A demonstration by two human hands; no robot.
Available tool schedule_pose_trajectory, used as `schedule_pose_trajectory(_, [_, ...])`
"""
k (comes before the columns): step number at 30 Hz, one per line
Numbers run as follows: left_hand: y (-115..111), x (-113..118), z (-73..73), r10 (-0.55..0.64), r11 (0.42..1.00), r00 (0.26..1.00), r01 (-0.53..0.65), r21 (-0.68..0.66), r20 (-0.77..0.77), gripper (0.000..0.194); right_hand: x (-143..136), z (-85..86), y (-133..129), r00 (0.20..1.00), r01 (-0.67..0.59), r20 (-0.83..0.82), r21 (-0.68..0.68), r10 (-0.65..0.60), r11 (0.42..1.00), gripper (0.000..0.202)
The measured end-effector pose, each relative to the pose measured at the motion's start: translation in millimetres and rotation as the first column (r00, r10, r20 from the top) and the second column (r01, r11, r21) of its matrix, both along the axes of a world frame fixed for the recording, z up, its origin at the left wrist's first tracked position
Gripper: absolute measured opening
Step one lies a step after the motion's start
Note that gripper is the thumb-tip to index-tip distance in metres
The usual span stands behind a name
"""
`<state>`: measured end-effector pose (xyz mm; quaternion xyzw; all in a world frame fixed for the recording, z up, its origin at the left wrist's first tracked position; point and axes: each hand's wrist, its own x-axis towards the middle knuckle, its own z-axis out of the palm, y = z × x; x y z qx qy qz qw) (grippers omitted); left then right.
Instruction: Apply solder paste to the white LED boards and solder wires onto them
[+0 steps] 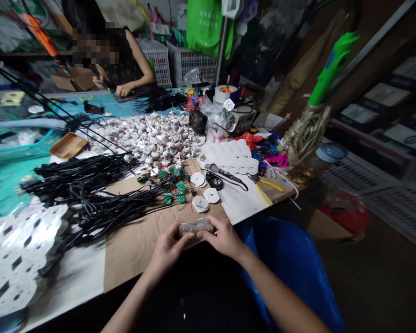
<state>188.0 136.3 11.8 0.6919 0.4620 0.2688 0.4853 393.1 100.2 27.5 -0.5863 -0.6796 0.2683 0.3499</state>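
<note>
At the near edge of the table, my left hand [172,240] and my right hand [225,237] grip the two ends of a white panel of joined round boards [196,226], thumbs on the near side and fingers behind. Just beyond it on the cardboard [138,249] lie loose white round boards [200,203]. Small green circuit boards [180,187] with black cables [118,208] attached sit to their left. A soldering iron [225,174] rests on the white sheet to the right, its tip over a small dark dish [214,182].
A big heap of small white parts [152,138] covers the table's middle. Panels of white boards [21,254] lie at left and more panels [230,157] at back right. A blue bag [294,268] hangs below the right edge. Across the table a person [125,69] handles cables.
</note>
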Motion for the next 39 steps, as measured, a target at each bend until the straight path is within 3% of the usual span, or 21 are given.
schedule_pose_trajectory(4, [-5.6,3.2,-6.4,0.125,0.976,0.99,-0.111,0.188,-0.069,0.019,-12.1,-12.4,0.7,0.995,0.051,0.075,0.129,-0.061,0.99,0.006])
schedule_pose_trajectory(9, [-7.5,12.3,-14.2,0.414,0.867,0.903,-0.353,0.353,-0.114,0.016,-39.3,-26.3,4.7,0.958,0.192,0.16,0.253,-0.237,0.948,0.014])
schedule_pose_trajectory(11, [-1.5,7.8,-10.4,0.345,0.914,0.931,-0.306,0.265,-0.117,0.019,-37.9,-23.3,8.2,0.967,0.177,0.141,0.226,-0.212,0.958,0.014])
schedule_pose_trajectory(14, [7.9,-5.3,5.7,0.043,0.998,0.998,-0.045,-0.041,-0.052,0.028,-20.3,-7.3,11.9,0.997,0.044,0.064,0.09,-0.05,0.995,0.015])
schedule_pose_trajectory(16, [8.6,-11.7,19.6,-0.075,0.972,0.996,0.082,-0.22,0.041,0.033,-5.0,8.3,11.7,0.998,-0.061,-0.02,-0.04,0.06,0.997,0.02])
schedule_pose_trajectory(19, [-2.0,-11.4,37.3,-0.049,0.918,0.977,0.126,-0.377,0.207,0.034,10.9,27.6,5.7,0.951,-0.228,-0.268,-0.283,0.152,0.932,0.026])
schedule_pose_trajectory(21, [-13.9,-6.7,44.0,0.0,0.863,0.946,0.163,-0.478,0.324,0.036,12.4,30.4,-2.0,0.854,-0.376,-0.501,-0.41,0.14,0.831,0.032])
schedule_pose_trajectory(23, [-25.3,-1.6,45.8,0.037,0.778,0.897,0.251,-0.576,0.441,0.042,6.7,23.0,-10.6,0.69,-0.524,-0.721,-0.438,0.064,0.731,0.044])
schedule_pose_trajectory(25, [-32.1,2.5,43.4,0.073,0.716,0.854,0.315,-0.623,0.515,0.05,-2.4,9.9,-17.0,0.54,-0.595,-0.841,-0.409,-0.032,0.691,0.055])
schedule_pose_trajectory(26, [-32.8,4.0,41.2,0.09,0.715,0.852,0.304,-0.629,0.515,0.052,-6.3,3.7,-18.4,0.525,-0.583,-0.849,-0.407,-0.056,0.703,0.057])
schedule_pose_trajectory(28, [-28.5,6.0,36.4,0.089,0.795,0.906,0.185,-0.578,0.413,0.049,-9.3,-3.0,-16.9,0.679,-0.454,-0.735,-0.413,0.006,0.79,0.054])
schedule_pose_trajectory(30, [-19.6,6.7,33.3,0.083,0.923,0.972,0.01,-0.386,0.222,0.037,-4.9,0.0,-11.4,0.866,-0.281,-0.492,-0.332,0.089,0.9,0.042])
schedule_pose_trajectory(31, [-15.0,6.5,32.8,0.091,0.963,0.986,-0.052,-0.263,0.139,0.032,-0.7,4.4,-8.5,0.923,-0.214,-0.37,-0.256,0.108,0.943,0.036])
schedule_pose_trajectory(33, [-8.8,5.3,34.2,0.081,0.989,0.993,-0.07,-0.132,0.082,0.026,8.1,14.1,-5.5,0.965,-0.136,-0.242,-0.127,0.103,0.982,0.028])
schedule_pose_trajectory(34, [-8.1,4.5,35.6,0.048,0.985,0.993,-0.028,-0.17,0.112,0.026,10.9,17.2,-6.2,0.959,-0.156,-0.258,-0.124,0.12,0.98,0.028])
schedule_pose_trajectory(36, [-11.5,3.7,37.9,-0.059,0.91,0.963,0.16,-0.383,0.263,0.031,10.4,15.2,-11.9,0.874,-0.334,-0.441,-0.235,0.206,0.913,0.035])
schedule_pose_trajectory(38, [-17.9,6.1,38.1,-0.106,0.733,0.87,0.395,-0.554,0.481,0.042,2.4,1.4,-21.2,0.6,-0.626,-0.777,-0.308,0.191,0.717,0.051])
schedule_pose_trajectory(39, [-19.9,9.1,37.2,-0.087,0.659,0.816,0.478,-0.581,0.572,0.046,-2.0,-8.3,-25.7,0.432,-0.719,-0.892,-0.253,0.131,0.648,0.059])
